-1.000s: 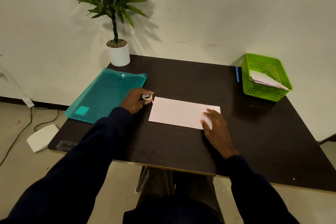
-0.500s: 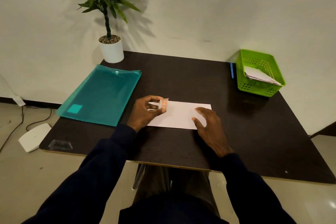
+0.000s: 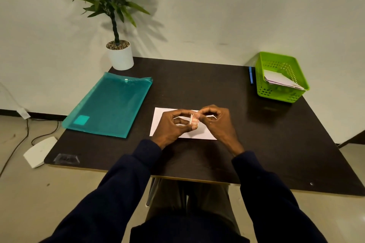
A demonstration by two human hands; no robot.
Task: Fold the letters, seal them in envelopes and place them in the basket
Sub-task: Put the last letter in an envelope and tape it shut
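A white envelope [image 3: 158, 122] lies flat on the dark table [image 3: 197, 85], mostly covered by both hands. My left hand [image 3: 171, 126] holds a small roll of tape [image 3: 193, 120] upright between thumb and fingers, just above the envelope. My right hand [image 3: 217, 122] meets it from the right, its thumb and forefinger pinching at the roll's top edge. The green basket [image 3: 276, 92] stands at the back right corner with white envelopes [image 3: 280, 81] inside.
A teal plastic folder [image 3: 110, 104] lies on the left side of the table. A potted plant [image 3: 119, 53] stands at the back left corner. A blue pen [image 3: 250, 75] lies left of the basket. Cables and a white device [image 3: 39, 152] sit on the floor at left.
My left hand carried the tape roll from beside the folder to over the envelope. My right hand lifted off the envelope's right end and joined the left at the roll.
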